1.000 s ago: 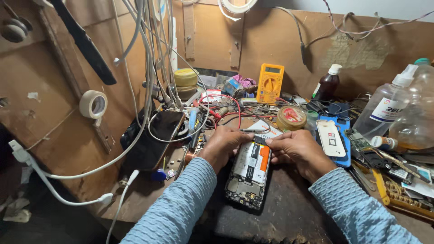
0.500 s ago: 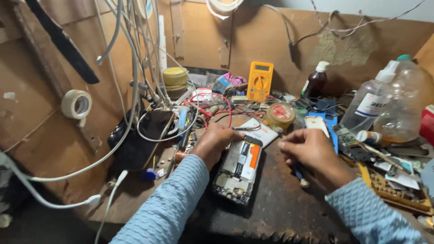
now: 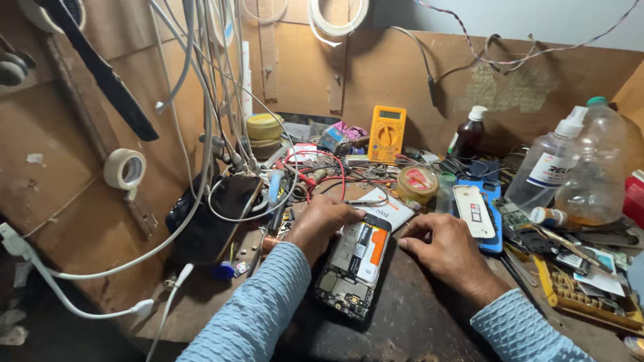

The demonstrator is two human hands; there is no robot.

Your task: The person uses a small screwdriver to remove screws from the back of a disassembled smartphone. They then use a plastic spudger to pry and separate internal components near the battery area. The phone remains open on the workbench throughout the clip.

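- A small electronics repair workshop.
- Yellow multimeter (image 3: 387,133), tape roll (image 3: 125,168) and hanging cables (image 3: 201,100) crowd the plywood walls.
- Opened phone (image 3: 354,266) lies on the cluttered surface (image 3: 416,322).

1. The dark bench (image 3: 416,322) carries an opened phone (image 3: 354,267) near its front edge.
2. Behind lie a yellow multimeter (image 3: 386,134), tape roll (image 3: 417,185), brown bottle (image 3: 468,134) and red wires (image 3: 322,167).
3. Right: spray bottle (image 3: 551,164), blue case (image 3: 493,214).

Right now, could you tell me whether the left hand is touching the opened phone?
Touching. The head view shows the left hand resting over the top left corner of the opened phone, with no gap.
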